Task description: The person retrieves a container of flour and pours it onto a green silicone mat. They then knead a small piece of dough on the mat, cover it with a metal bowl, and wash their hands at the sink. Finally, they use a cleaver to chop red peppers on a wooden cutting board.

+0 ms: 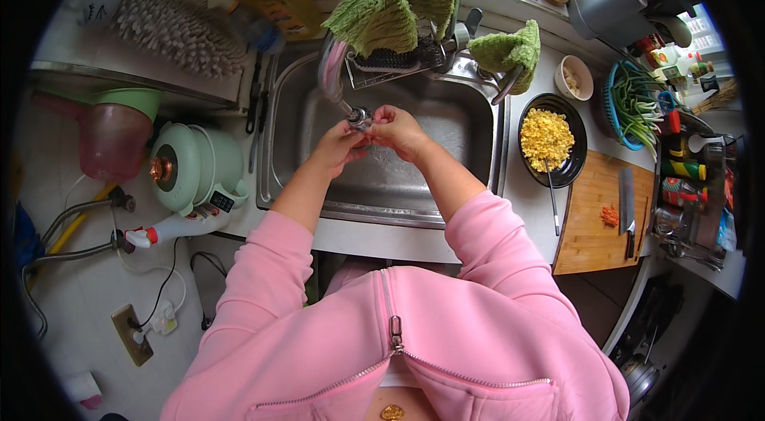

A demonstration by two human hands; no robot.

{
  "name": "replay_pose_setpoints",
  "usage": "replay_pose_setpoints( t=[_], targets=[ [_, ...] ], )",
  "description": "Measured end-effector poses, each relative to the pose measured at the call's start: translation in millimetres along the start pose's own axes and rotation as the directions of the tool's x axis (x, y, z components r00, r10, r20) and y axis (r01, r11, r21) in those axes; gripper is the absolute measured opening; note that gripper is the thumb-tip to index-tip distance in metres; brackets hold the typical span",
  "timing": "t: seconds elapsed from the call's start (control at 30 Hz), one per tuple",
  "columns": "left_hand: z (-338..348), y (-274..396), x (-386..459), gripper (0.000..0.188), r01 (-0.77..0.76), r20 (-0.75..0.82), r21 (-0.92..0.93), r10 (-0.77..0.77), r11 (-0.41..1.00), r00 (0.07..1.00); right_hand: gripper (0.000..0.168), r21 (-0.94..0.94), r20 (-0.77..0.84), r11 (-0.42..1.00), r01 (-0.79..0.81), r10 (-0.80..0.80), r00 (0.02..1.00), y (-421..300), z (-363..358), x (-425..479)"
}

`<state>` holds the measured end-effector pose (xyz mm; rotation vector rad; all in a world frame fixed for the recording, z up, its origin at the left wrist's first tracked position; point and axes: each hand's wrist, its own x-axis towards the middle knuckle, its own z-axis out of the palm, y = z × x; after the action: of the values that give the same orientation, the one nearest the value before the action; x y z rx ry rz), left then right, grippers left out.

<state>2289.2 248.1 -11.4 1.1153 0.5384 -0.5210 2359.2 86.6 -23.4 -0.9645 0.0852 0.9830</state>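
Both of my hands are raised over the stainless steel sink (pixel 412 182), right at the metal spout tip (pixel 360 117) of the curved faucet. My left hand (pixel 339 149) is just below the spout, palm turned inward and fingers partly overlapped by the other hand. Close against it, my right hand (pixel 401 131) has its thumb and index finger bent together beside the spout. The fingers of the two hands meet or nearly meet. Whether something small lies between them cannot be made out.
Green cloths (pixel 400 0) drape over the faucet. Right of the sink stand a black bowl of yellow crumbled food (pixel 547 131) with a utensil, a small bowl of garlic (pixel 574 78), and a cutting board (pixel 588 212) bearing a cleaver (pixel 626 200). A green electric pot (pixel 200 164) stands left.
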Motion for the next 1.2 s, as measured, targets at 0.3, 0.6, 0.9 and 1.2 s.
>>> replay_pose_setpoints(
  t=[0.3, 0.6, 0.9, 1.2],
  targets=[
    [-1, -13, 6, 0.026, -0.099, 0.129, -0.570, 0.208, 0.815, 0.970, 0.015, 0.470, 0.224, 0.876, -0.107, -0.001, 0.975, 12, 8, 2],
    [27, -33, 18, 0.045, -0.021, 0.187, -0.750, 0.243, 0.661, 0.952, 0.013, 0.077, -0.285, 0.983, 0.166, -0.138, 0.948, 42, 56, 20],
    [50, -50, 36, 0.038, -0.161, -0.167, -0.695, 0.061, 0.701, 0.984, 0.026, -0.948, 0.168, -0.319, 0.010, -0.471, 0.866, 14, 28, 1],
    [-7, -47, 79, 0.017, -0.145, -0.161, -0.732, 0.038, 0.666, 0.986, 0.037, -0.887, 0.214, 0.192, 0.420, -0.635, 0.742, 26, 24, -33]
  ],
)
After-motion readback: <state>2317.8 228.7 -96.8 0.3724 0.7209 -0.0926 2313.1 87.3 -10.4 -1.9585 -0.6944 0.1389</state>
